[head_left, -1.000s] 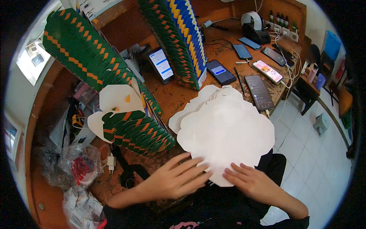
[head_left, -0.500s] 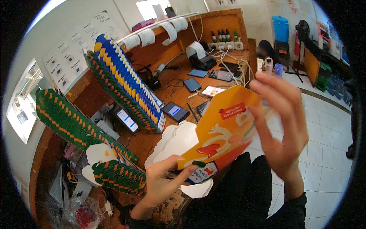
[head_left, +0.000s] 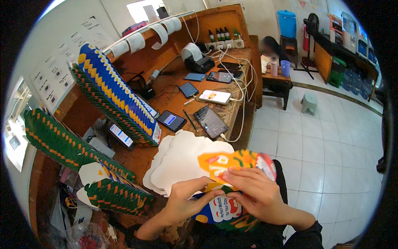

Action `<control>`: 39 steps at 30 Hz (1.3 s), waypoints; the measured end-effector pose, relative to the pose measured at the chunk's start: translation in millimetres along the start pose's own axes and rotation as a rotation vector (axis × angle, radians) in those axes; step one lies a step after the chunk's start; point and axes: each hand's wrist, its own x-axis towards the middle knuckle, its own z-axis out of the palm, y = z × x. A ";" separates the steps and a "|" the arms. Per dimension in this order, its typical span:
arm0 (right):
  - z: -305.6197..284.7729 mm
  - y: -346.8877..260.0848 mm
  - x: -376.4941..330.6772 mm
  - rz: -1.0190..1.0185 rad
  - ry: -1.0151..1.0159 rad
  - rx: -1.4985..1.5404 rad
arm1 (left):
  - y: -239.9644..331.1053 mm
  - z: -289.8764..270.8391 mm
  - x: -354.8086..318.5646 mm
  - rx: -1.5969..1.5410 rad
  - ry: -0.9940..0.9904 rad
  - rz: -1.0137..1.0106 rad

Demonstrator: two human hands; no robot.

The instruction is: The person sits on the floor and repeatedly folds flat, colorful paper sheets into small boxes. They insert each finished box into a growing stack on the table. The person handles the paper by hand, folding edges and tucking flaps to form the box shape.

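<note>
While the printed carton (head_left: 226, 206) sits above our lap, we hold it in both hands: our left hand (head_left: 184, 201) pinches a fold between thumb and fingers, and our right hand (head_left: 259, 191) clasps the orange panel, apparently to steady the crease. We note the scalloped white sheets (head_left: 192, 155) piled flat just beyond, on the wooden desk (head_left: 168, 101), probably for easy reach; nested green pieces (head_left: 66, 141) form a column at left, presumably saving space.

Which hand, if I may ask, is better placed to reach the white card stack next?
Probably the left hand: it is nearer the white stack, while the right hand is farther right, on the colourful card.
</note>
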 end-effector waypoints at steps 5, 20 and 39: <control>-12.2 13.1 -16.7 0.140 0.194 -0.003 | -21.3 20.9 5.9 0.132 0.234 0.052; -32.8 49.5 -101.5 0.449 -0.174 0.548 | -61.2 93.9 -3.7 -1.393 -0.671 -1.132; 6.8 24.0 -136.6 0.560 0.316 -0.017 | -44.3 140.0 -32.2 -1.146 -0.608 -0.703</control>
